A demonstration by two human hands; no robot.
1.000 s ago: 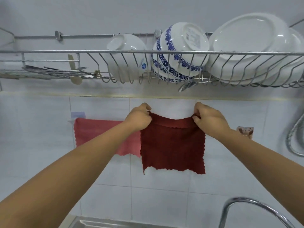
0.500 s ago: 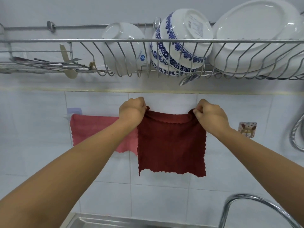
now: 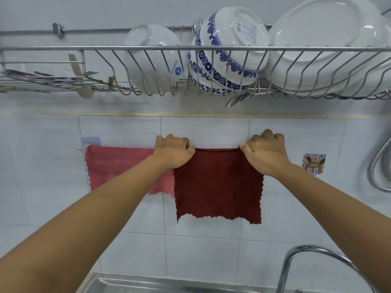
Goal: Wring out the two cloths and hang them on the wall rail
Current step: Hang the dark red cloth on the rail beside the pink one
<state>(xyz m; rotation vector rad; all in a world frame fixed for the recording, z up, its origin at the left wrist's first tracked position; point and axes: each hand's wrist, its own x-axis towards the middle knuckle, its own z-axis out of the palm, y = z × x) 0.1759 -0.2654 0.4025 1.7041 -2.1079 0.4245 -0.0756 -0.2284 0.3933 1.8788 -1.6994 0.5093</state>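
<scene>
- Head view: the left hand is closed, pinching the top left corner of the dark red cloth.
- The right hand is closed too, pinching the top right corner of the same cloth.
- The dark red cloth hangs flat against the white tiled wall, stretched between the two hands. Its bottom edge is wavy.
- The pink cloth hangs just beside it on the left. Its right edge goes behind the dark red cloth and the left arm.
- The wall rail shows only at its left end, by a small holder on the wall. The cloths hide the rest.
- Above, a wire dish rack holds dishes.
- In the rack, a white bowl stands on its side.
- Next to it, a blue and white bowl leans the same way.
- On the right of the rack, big white plates lean together.
- The left part of the rack holds flat tools that are hard to make out.
- Low down, a metal sink and a bent tap show.
- A shower hose hangs at the right edge, near a small sticker hook.
</scene>
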